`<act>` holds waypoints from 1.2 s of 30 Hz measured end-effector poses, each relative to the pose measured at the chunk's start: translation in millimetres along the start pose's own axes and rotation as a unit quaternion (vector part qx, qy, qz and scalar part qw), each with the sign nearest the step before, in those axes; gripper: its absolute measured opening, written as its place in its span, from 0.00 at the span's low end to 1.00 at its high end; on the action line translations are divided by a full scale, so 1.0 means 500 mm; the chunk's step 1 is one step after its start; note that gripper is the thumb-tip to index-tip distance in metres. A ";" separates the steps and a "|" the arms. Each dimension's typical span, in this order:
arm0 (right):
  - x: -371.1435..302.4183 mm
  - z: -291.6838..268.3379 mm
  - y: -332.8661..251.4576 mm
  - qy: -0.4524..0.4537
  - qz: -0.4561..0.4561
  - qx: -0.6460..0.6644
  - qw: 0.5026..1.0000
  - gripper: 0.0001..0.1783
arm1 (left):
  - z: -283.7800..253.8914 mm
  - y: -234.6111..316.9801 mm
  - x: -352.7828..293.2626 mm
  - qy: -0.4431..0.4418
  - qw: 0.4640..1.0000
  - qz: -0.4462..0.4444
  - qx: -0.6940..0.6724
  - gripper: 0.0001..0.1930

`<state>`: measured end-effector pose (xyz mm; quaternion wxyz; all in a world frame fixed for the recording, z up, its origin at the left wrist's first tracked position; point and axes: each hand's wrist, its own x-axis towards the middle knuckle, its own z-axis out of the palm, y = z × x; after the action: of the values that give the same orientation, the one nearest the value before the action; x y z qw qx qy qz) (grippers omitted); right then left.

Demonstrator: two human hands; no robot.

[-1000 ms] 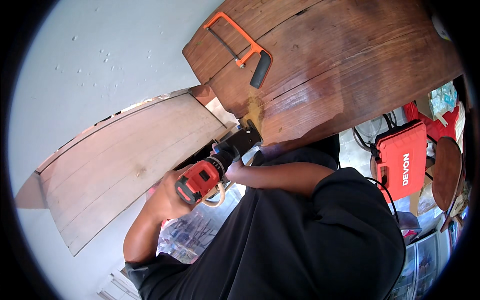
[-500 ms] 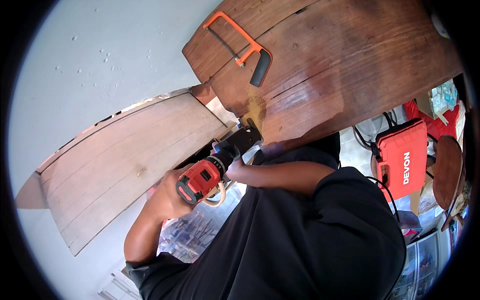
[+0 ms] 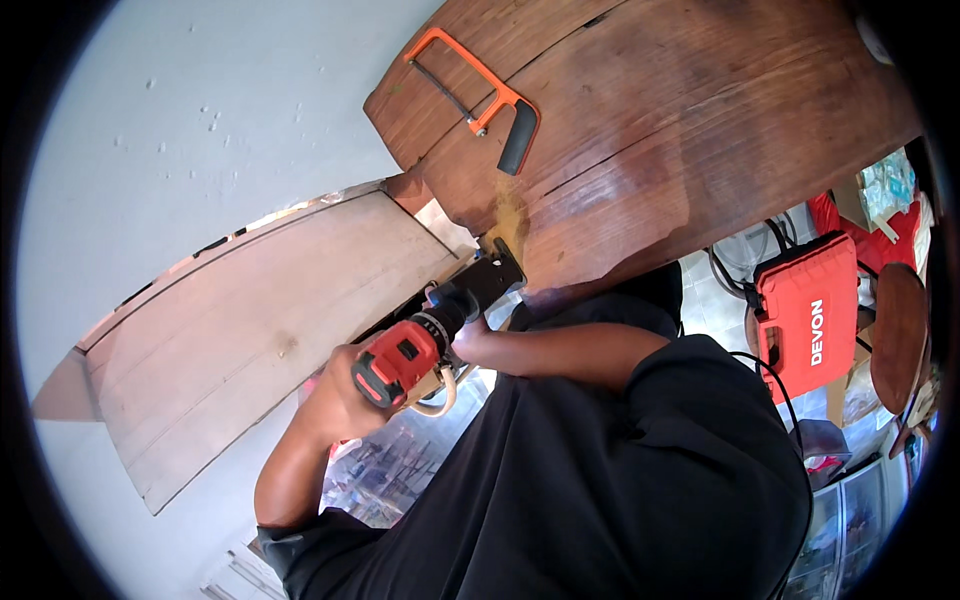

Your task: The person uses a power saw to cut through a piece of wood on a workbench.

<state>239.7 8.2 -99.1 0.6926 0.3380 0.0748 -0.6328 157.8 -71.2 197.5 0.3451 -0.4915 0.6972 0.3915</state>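
Note:
My left hand [image 3: 343, 398] is wrapped round the back of a red and black cordless drill [image 3: 405, 358]. A black reciprocating saw attachment [image 3: 478, 283] is fitted to the drill's front. Its flat shoe lies against the edge of a brown wooden tabletop [image 3: 640, 150], and the blade is hidden. Under the attachment is my right hand [image 3: 470, 338], closed round it and mostly covered by the tool. Yellowish sawdust [image 3: 510, 220] lies on the wood just beyond the shoe. Farther up the tabletop rests a small hacksaw [image 3: 500, 100] with an orange frame and black handle.
A pale wooden panel [image 3: 260, 330] stands at the left beside a light wall [image 3: 200, 120]. To the right are a red tool case [image 3: 808, 315], black cables [image 3: 735, 275] and a brown wooden stool seat [image 3: 898, 340]. A looped beige handle [image 3: 440, 400] hangs below the drill.
The view has shifted slightly. Both hands, the drill and the saw attachment keep nearly the same place at the tabletop edge.

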 end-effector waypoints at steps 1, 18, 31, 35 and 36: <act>0.010 -0.012 -0.001 0.002 -0.007 0.001 1.000 0.10 | 0.006 0.005 0.005 0.020 0.999 0.030 -0.014 0.22; 0.024 -0.031 0.011 -0.020 0.037 -0.008 0.999 0.09 | 0.012 -0.003 0.009 0.058 0.996 0.071 -0.005 0.10; 0.008 0.000 -0.004 -0.020 -0.017 -0.116 0.993 0.09 | 0.009 0.012 0.001 0.048 0.998 0.036 -0.030 0.11; 0.007 -0.008 -0.005 0.001 0.043 0.037 0.998 0.09 | 0.001 0.017 0.007 0.034 0.998 0.057 -0.014 0.24; 0.004 -0.007 -0.009 0.004 0.078 0.066 0.995 0.09 | -0.001 0.021 0.009 0.033 0.998 0.058 -0.014 0.24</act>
<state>236.8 8.5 -104.6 0.7159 0.3901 0.0095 -0.5789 146.3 -71.3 196.0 0.2915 -0.4678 0.7300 0.4041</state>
